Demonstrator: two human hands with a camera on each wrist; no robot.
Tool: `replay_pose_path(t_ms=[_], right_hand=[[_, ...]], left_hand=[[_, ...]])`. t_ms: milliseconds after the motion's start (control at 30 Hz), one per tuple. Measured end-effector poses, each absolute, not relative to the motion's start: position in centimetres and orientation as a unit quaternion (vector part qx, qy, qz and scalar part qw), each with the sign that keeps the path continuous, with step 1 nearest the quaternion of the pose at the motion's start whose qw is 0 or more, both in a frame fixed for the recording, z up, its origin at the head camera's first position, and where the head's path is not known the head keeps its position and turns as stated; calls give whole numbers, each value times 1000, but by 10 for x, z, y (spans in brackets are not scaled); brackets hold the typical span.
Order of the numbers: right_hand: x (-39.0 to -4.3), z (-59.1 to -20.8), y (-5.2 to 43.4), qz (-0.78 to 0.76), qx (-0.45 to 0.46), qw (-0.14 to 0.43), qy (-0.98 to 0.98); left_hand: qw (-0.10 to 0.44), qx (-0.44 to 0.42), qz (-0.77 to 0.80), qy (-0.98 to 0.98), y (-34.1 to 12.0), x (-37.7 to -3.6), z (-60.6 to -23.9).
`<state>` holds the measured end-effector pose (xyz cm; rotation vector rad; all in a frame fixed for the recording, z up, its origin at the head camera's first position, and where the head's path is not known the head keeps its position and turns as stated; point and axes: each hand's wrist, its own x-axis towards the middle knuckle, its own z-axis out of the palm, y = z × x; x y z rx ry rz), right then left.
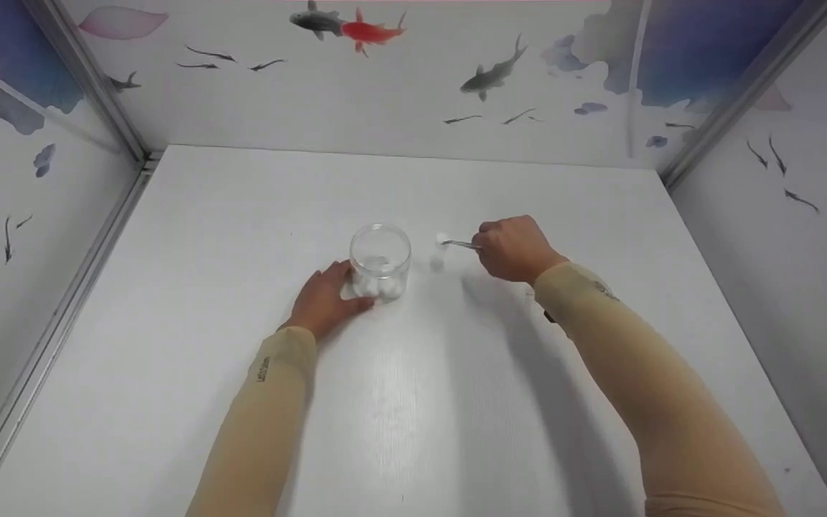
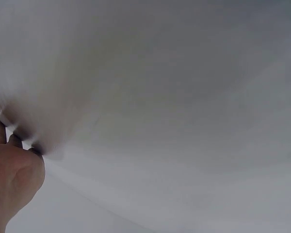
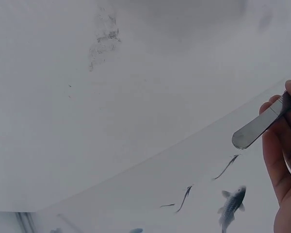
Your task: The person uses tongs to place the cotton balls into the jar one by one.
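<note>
While my left hand (image 1: pixel 324 301) cups the clear jar (image 1: pixel 380 262) at mid-table (image 1: pixel 241 215) to steady it, my right hand (image 1: pixel 514 249) pinches tweezers (image 1: pixel 462 245), whose tips grip a cotton ball (image 1: pixel 442 238) just beside the rim, clear for lowering.

The person wears close-fitting tan sleeves (image 1: pixel 263 424) reaching down to both wrists. Small dark lettering marks the left cuff (image 1: pixel 264 370), and a small dark mark sits near the right cuff (image 1: pixel 604 289). Both hands are bare.

clear plastic jar (image 1: pixel 380 260), matt metal tweezers (image 3: pixel 260 127), smooth table (image 1: pixel 413 402).
</note>
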<state>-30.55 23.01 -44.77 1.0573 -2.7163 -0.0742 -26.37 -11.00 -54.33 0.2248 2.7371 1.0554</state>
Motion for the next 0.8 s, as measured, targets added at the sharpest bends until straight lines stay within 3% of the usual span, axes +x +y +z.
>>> replay_pose_path(t_ms=[800], right_hand=[[-296, -415, 197, 13, 426, 185, -885]], left_hand=[[93, 74, 362, 924, -110, -262, -545]])
